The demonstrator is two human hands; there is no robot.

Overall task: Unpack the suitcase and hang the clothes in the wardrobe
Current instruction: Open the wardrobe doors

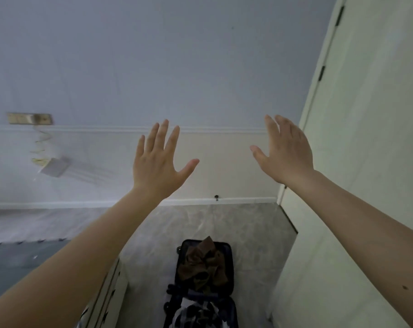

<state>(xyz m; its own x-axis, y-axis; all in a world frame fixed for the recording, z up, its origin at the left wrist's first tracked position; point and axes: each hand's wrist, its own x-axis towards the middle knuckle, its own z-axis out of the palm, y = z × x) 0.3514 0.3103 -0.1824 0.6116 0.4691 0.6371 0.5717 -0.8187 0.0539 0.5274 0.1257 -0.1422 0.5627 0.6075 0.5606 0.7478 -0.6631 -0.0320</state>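
Observation:
A dark suitcase (pixel 229 263) lies open on the floor at the bottom centre. Its far half holds crumpled brown clothes (pixel 202 265). Its near half holds a black-and-white patterned garment (pixel 196 312). The pale wardrobe (pixel 357 143) with shut doors fills the right side. My left hand (pixel 157 163) and my right hand (pixel 287 151) are raised in front of the wall, fingers straight and spread, holding nothing. Both are well above the suitcase.
A pale chest of drawers (pixel 109 292) stands left of the suitcase. On the wall at left are a brass plate (pixel 29 118) and a white box (pixel 54 167) hanging from coiled wires. Grey floor (pixel 255 233) runs up to the skirting board.

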